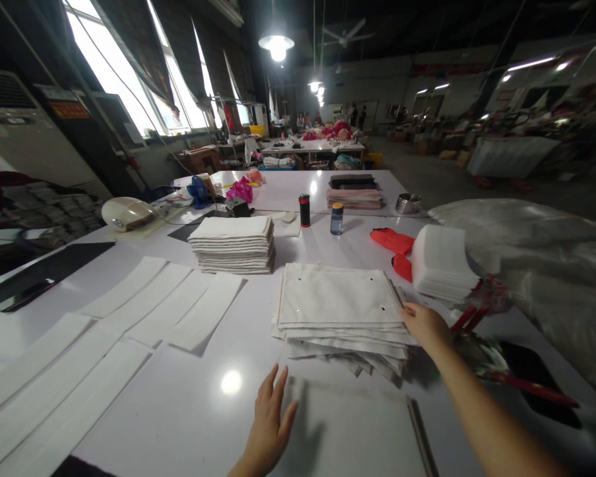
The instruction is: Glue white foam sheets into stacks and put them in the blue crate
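A messy stack of white fabric pieces (pixel 342 295) lies in front of me, and its top piece has small dark holes near the corners. At the stack's right edge, my right hand (pixel 424 324) has its fingers closed on a fabric piece; the fingertips are partly hidden. My left hand (pixel 269 417) is open, fingers spread, holding nothing. It hovers at the left edge of a pale flat board (pixel 352 430) that has a dark strip (pixel 421 434) along its right side.
Long white strips (pixel 129 305) are spread at the left. A neat fabric stack (pixel 231 245), a black bottle (pixel 304 211) and a blue-capped bottle (pixel 336 218) stand farther back. White foam-like sheets (pixel 442 258), a red-handled tool (pixel 531 387) and clear plastic sheeting (pixel 541 265) are at right.
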### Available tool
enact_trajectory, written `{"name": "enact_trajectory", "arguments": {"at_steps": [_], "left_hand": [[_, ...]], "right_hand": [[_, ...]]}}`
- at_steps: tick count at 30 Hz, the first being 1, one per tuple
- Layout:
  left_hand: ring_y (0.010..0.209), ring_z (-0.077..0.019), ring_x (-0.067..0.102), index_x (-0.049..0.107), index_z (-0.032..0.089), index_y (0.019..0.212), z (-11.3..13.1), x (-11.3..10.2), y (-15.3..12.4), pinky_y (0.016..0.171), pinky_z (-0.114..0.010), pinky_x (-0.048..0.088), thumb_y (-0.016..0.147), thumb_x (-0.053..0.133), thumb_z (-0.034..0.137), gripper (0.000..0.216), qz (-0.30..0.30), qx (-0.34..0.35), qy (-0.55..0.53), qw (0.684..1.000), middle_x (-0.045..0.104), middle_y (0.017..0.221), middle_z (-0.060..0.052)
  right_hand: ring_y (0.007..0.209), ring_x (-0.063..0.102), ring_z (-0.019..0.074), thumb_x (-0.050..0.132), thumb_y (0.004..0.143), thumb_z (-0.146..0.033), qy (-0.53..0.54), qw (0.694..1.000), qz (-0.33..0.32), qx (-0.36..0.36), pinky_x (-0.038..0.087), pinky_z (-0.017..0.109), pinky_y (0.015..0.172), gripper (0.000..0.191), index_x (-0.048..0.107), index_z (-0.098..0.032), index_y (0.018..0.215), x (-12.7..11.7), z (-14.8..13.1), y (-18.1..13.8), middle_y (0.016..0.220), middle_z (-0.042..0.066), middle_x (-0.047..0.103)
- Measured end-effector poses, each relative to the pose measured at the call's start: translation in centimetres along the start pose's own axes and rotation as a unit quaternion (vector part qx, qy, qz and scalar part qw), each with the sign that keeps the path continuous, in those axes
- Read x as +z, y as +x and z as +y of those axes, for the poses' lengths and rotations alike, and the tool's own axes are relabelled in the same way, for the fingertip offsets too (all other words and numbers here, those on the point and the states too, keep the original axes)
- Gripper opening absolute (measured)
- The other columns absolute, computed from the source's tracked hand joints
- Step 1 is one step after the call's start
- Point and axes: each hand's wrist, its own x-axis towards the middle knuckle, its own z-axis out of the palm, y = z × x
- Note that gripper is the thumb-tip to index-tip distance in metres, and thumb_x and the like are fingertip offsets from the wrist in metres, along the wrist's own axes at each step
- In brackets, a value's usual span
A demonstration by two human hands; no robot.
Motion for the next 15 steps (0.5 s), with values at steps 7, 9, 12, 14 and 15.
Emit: {"name": "enact_trajectory", "arguments": {"at_steps": [7,9,12,14,15], "left_hand": [[0.107,-0.0276,0.058,0.053,0.018,0.126,1.3,-2.2,4.9,0.086,-0.041,0.05,0.078,0.057,0.053,0.06,0.038,-0.214,-0.271,0.938,0.057,0.125,-0.016],[0.103,-0.0244,0.06,0.052,0.018,0.126,2.3,-2.7,6.3,0.083,-0.035,0.049,0.076,0.06,0.055,0.063,0.02,-0.26,-0.364,0.894,0.058,0.125,-0.015],[0.101,-0.0206,0.06,0.049,0.021,0.126,3.9,-3.3,7.9,0.078,-0.03,0.048,0.075,0.06,0.06,0.066,0.004,-0.303,-0.513,0.803,0.054,0.131,-0.013],[0.093,-0.018,0.062,0.048,0.023,0.126,4.5,-3.8,8.2,0.073,-0.029,0.049,0.074,0.055,0.067,0.068,-0.009,-0.306,-0.607,0.734,0.055,0.13,-0.011],[0.087,-0.0168,0.062,0.048,0.024,0.125,4.6,-4.1,8.1,0.071,-0.029,0.049,0.074,0.055,0.067,0.067,-0.014,-0.297,-0.64,0.709,0.058,0.124,-0.01]], "right_hand": [[0.068,0.064,0.0223,0.065,0.067,-0.038,0.136,0.99,-0.018,0.024,0.05,0.033,0.063,0.035,0.07,-0.012,0.09,-1.3,-6.5,-1.2,0.073,0.007,0.069],[0.077,0.065,0.0217,0.063,0.072,-0.046,0.223,0.974,-0.04,-0.005,0.053,0.032,0.068,0.046,0.067,-0.013,0.105,-3.2,-10.6,-4.1,0.085,0.007,0.07],[0.089,0.065,0.0277,0.067,0.074,-0.05,0.437,0.895,-0.095,-0.006,0.057,0.04,0.075,0.05,0.062,-0.018,0.111,-7.1,-14.7,-9.8,0.097,0.008,0.069],[0.091,0.066,0.0324,0.069,0.073,-0.048,0.504,0.858,-0.082,0.055,0.059,0.043,0.072,0.044,0.062,-0.023,0.109,-8.9,-13.9,-13.4,0.099,0.009,0.069],[0.093,0.065,0.0341,0.068,0.074,-0.048,0.508,0.854,-0.07,0.091,0.06,0.044,0.07,0.043,0.061,-0.025,0.11,-9.3,-12.3,-15.1,0.102,0.01,0.069]]}}
